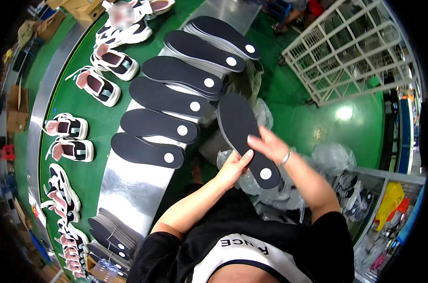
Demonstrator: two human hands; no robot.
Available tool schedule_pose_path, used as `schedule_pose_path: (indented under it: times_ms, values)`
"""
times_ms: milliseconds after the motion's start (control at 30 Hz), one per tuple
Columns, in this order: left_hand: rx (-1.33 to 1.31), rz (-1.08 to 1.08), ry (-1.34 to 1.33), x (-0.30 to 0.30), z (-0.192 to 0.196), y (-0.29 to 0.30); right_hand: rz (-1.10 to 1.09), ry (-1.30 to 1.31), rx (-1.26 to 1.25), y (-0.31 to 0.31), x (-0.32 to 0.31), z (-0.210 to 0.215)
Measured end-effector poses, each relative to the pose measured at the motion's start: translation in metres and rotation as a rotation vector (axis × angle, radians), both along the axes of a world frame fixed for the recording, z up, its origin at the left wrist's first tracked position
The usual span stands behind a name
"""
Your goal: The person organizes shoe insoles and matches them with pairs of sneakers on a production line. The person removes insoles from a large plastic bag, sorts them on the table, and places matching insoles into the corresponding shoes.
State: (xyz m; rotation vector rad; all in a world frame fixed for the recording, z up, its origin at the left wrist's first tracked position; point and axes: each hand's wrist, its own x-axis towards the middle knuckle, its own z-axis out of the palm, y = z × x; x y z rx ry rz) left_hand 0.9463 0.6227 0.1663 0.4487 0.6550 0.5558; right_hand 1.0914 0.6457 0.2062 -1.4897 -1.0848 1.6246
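Over my lap I hold a black insole (240, 120) with a round white sticker at its heel; a second dark edge shows behind the heel, so it may be more than one. My left hand (233, 168) is closed on its left edge, thumb on top. At the opposite edge is my right hand (271, 147), its thumb and fingers apart over the insole; whether it touches is hard to tell. To the left, black insoles (162, 96) lie in a row on a metal shelf (129, 188), the far ones in thick stacks.
Beyond the shelf runs a green conveyor (105, 122) carrying white, black and pink sneakers (98, 86). Tied insole bundles (111, 236) lie at the near left. A white wire rack (351, 56) stands at far right. Clear plastic bags (334, 158) and a bin (365, 193) are at right.
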Motion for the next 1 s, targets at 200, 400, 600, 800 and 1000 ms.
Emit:
schedule_pose_path:
  times_ms: [200, 400, 600, 800, 1000]
  values:
    - [0.357, -0.241, 0.653, -0.042, -0.037, -0.037, -0.067, 0.017, 0.075, 0.068, 0.009, 0.025]
    - [0.541, -0.991, 0.615, -0.108, -0.086, -0.048, 0.179, -0.182, 0.320, 0.232, -0.009, 0.007]
    - [0.966, -1.049, 0.877, -0.105, -0.052, -0.027, 0.253, -1.493, 0.469, 0.268, -0.063, -0.009]
    - [1.131, -0.587, 0.329, -0.097, -0.002, 0.014, 0.436, -0.446, 0.551, 0.161, -0.057, 0.012]
    - [0.003, 0.254, -0.155, -0.072, 0.063, 0.068, 0.227, 0.331, -0.511, -0.057, -0.008, -0.050]
